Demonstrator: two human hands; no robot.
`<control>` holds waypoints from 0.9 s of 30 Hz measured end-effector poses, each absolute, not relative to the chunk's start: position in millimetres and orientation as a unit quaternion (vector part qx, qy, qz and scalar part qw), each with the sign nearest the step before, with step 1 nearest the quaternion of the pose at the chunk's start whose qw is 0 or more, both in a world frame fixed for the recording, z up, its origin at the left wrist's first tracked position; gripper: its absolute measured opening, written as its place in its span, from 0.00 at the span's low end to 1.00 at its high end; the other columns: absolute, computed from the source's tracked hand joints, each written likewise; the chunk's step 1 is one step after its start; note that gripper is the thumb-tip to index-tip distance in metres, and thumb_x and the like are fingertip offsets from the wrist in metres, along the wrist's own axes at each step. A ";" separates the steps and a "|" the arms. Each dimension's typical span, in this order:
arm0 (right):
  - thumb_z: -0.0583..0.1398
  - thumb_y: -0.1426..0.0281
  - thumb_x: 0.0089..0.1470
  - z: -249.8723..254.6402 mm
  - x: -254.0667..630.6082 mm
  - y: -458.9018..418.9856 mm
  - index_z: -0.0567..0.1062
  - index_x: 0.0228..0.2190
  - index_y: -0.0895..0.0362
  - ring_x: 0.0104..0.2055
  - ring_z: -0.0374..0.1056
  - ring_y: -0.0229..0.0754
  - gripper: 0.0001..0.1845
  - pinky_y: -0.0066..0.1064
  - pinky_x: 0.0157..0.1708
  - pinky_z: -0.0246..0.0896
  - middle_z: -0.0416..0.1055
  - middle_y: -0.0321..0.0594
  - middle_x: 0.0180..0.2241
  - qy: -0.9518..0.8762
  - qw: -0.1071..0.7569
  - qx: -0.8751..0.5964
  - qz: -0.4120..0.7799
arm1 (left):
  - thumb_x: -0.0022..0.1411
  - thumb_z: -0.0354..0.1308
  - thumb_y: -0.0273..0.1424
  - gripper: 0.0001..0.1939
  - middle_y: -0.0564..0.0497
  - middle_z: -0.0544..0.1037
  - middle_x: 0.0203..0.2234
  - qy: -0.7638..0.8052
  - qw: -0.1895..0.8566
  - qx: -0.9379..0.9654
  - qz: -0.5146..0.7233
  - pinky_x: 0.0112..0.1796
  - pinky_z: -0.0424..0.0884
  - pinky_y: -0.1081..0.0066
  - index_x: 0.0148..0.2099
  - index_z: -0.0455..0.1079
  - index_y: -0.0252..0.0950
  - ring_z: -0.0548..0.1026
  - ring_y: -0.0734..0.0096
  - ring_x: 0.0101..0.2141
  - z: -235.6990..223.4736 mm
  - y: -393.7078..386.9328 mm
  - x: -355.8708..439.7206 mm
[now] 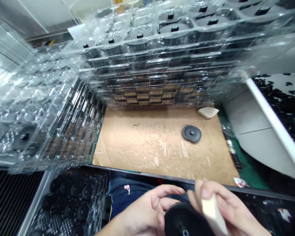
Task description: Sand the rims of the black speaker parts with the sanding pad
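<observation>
My left hand curls round a black round disc part at the bottom edge of the view, fingers bent on its rim. My right hand pinches a small cream wedge-shaped pad and holds it against the disc. Both hands hover in front of the table's near edge. A second black disc with a centre hub lies alone on the brown cardboard sheet, apart from both hands.
Tall stacks of clear plastic trays with black discs stand behind the cardboard, and another stack on the left. A tray of black discs sits low left. Another cream pad lies at the back right. A white bin stands right.
</observation>
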State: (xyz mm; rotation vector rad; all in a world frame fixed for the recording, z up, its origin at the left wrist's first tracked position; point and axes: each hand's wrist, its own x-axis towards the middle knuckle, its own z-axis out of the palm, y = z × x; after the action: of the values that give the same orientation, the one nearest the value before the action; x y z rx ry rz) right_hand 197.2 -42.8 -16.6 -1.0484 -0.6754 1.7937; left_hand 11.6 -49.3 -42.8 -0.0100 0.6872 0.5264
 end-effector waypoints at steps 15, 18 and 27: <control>0.71 0.62 0.29 -36.2 178.5 -27.4 0.79 0.30 0.59 0.18 0.51 0.26 0.22 0.14 0.13 0.48 0.71 0.36 0.26 -0.045 0.451 -0.581 0.676 | 0.52 0.59 0.39 0.19 0.47 0.75 0.43 0.291 0.860 -0.033 0.418 0.37 0.72 0.64 0.47 0.68 0.41 0.74 0.48 0.44 -31.3 -34.8 0.7; 0.70 0.60 0.33 -37.0 175.1 -27.9 0.79 0.32 0.57 0.21 0.57 0.30 0.21 0.15 0.16 0.52 0.73 0.37 0.26 -0.096 0.422 -0.581 0.689 | 0.52 0.60 0.38 0.20 0.44 0.73 0.48 0.295 0.847 -0.055 0.439 0.41 0.71 0.63 0.48 0.67 0.40 0.72 0.48 0.46 -30.9 -30.4 -1.6; 0.66 0.57 0.39 -27.6 164.7 -33.7 0.79 0.31 0.55 0.25 0.63 0.36 0.18 0.21 0.21 0.56 0.74 0.38 0.26 -0.192 0.403 -0.622 0.643 | 0.56 0.57 0.30 0.24 0.35 0.70 0.50 0.344 0.780 -0.112 0.510 0.50 0.67 0.64 0.54 0.61 0.33 0.64 0.48 0.54 -27.0 -15.7 -2.2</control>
State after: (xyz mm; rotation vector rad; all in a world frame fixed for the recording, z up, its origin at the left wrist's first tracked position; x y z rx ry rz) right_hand 164.7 -33.7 -27.6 -1.5724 -0.4861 1.6230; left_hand -2.2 -15.7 -27.0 -0.2420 0.7423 1.1028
